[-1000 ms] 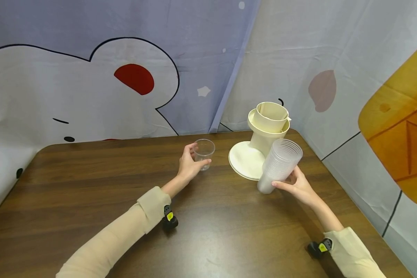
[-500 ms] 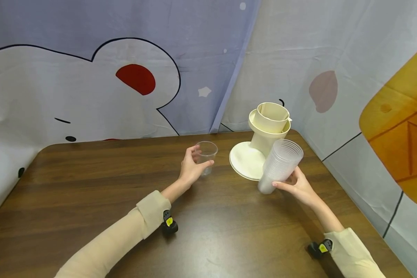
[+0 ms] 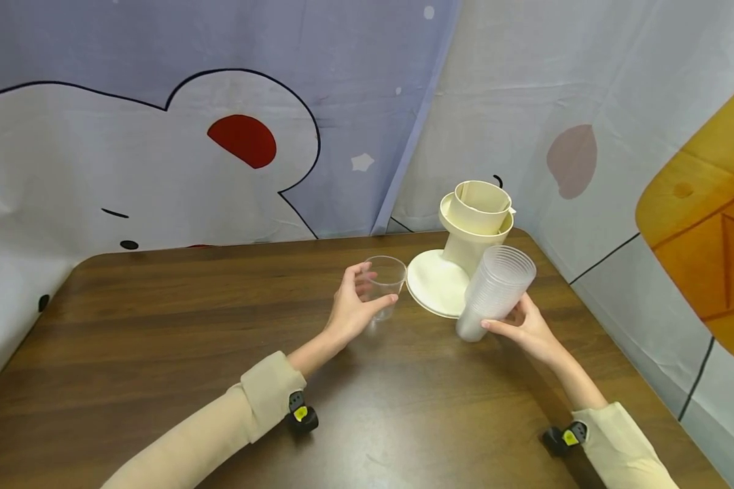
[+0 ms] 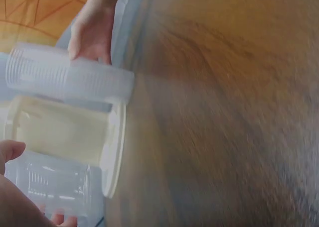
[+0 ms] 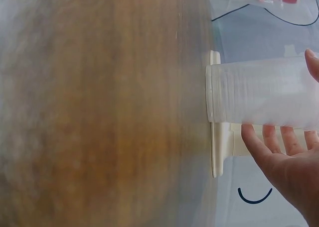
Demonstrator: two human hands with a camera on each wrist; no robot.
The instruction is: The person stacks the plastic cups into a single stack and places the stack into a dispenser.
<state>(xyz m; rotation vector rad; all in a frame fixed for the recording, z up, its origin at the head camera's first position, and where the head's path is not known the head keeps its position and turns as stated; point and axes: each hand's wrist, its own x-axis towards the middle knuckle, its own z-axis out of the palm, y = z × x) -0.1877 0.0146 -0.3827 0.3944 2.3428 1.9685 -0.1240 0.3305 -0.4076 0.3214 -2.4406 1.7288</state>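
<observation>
My left hand grips a single clear plastic cup, thumb on the near side and fingers around the far side. That cup stands upright, mouth up, in the head view. Over on the right, my right hand holds a tall stack of nested clear plastic cups, tilted with the mouths up and to the right. In the right wrist view the fingers lie along one side of the stack and the thumb on the other. Behind the stack stands a cream cup holder with a round base, partly hidden by the cups.
The brown wooden table lies under both hands. A printed curtain hangs along the table's back and right edges. The holder's flat disc base lies between the two hands, with a ring-shaped top on its column.
My left hand has moved to the right and toward me with the single cup, closer to the holder and the stack. My right hand and the stack have hardly moved.
</observation>
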